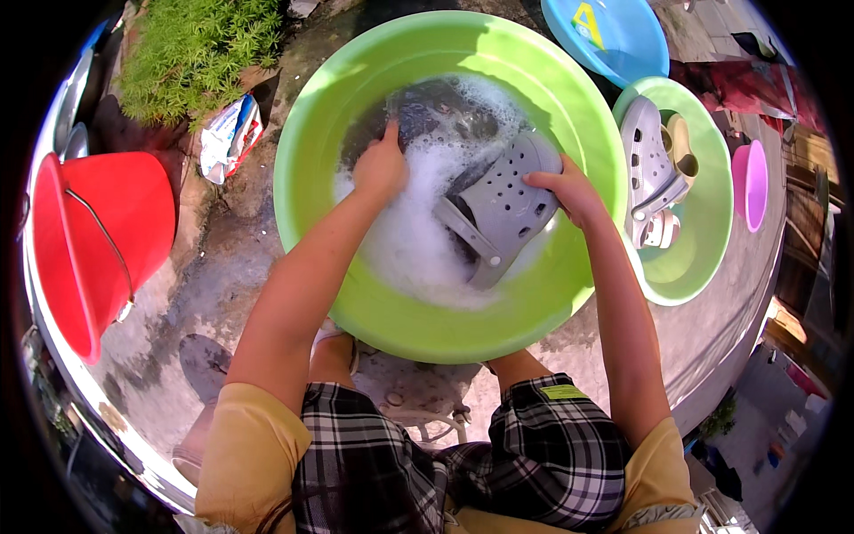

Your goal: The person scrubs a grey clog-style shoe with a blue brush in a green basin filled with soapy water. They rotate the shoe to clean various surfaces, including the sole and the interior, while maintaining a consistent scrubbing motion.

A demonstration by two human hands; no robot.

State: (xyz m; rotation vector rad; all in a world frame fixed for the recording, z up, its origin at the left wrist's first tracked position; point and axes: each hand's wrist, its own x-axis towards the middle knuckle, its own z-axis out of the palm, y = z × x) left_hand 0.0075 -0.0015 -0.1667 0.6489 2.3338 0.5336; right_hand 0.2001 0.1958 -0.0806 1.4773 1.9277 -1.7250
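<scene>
Left hand curled, right hand in a grip, both bare forearms outstretched

Held clog partly hidden; blue basin cropped

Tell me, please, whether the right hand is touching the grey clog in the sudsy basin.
Touching: the head view shows the right hand gripping the grey clog at its edge, thumb on the perforated top.

An outdoor yard, seemingly at a home: sunlight throws hard shadows on stained concrete ground, a leafy green plant grows at far left, a red bucket stands left, and a big green basin sits in the middle.
</scene>
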